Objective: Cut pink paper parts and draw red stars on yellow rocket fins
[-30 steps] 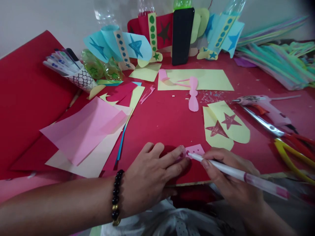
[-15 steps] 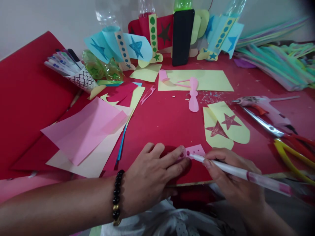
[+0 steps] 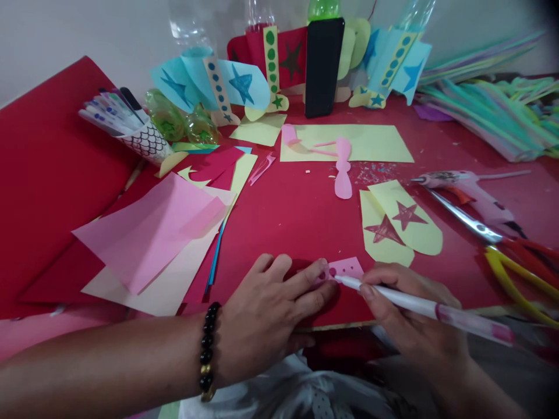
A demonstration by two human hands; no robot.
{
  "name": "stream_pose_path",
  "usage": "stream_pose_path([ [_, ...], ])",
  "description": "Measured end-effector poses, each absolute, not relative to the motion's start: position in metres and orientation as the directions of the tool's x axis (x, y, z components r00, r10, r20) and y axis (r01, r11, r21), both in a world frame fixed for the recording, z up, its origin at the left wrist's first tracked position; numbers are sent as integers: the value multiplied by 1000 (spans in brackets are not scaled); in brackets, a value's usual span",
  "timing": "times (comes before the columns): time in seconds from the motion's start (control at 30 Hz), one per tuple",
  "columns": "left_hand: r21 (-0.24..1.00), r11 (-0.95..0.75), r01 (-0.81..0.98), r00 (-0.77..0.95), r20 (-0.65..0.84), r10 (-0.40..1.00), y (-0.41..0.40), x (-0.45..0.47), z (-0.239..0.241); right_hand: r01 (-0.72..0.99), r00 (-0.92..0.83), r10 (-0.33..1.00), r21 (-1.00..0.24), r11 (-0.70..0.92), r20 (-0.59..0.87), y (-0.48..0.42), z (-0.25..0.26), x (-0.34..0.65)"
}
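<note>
Near the front edge of the red table, a small pink paper strip [image 3: 351,267] with dark dots lies flat. My left hand [image 3: 279,302] rests palm down with fingers stretched out, and two fingertips press on the strip's left part, hiding it. A white felt-tip pen [image 3: 406,299] with a pink end is gripped in my right hand [image 3: 406,308]; its tip touches the strip beside a larger dot. Just beyond lie two yellow paper pieces with rounded ends [image 3: 421,233], each bearing a dark red star. A pink bow-shaped paper cutout [image 3: 343,169] lies farther back.
Scissors [image 3: 493,235] and a glue gun [image 3: 471,195] lie at the right. Coloured paper sheets [image 3: 148,227] and a pen cup [image 3: 146,141] occupy the left. Along the back stand a black phone [image 3: 324,67] and bottles wrapped in paper, with pipe cleaners [image 3: 484,116] at back right.
The pen and my right hand have shifted very slightly; the tip stays at the same dot. My left hand keeps its place on the strip.
</note>
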State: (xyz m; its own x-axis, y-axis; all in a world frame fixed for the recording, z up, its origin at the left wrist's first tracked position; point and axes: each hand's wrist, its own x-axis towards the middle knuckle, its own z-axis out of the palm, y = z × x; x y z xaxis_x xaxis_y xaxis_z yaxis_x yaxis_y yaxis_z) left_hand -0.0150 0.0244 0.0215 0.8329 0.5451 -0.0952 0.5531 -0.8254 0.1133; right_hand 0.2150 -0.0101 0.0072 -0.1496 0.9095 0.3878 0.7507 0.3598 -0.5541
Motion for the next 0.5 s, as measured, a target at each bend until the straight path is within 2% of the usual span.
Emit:
stream_pose_path([
  [0.2,104,-828,551,834,-99,543,24,-15,22,737,-148,916,-576,354,374,-10,6,215],
  [0.33,104,-828,551,834,-107,542,24,-14,23,770,-107,914,-549,326,392,-11,6,215],
  [0.5,108,-826,553,833,-98,545,25,-14,23,764,-142,912,-544,349,385,-10,6,215],
])
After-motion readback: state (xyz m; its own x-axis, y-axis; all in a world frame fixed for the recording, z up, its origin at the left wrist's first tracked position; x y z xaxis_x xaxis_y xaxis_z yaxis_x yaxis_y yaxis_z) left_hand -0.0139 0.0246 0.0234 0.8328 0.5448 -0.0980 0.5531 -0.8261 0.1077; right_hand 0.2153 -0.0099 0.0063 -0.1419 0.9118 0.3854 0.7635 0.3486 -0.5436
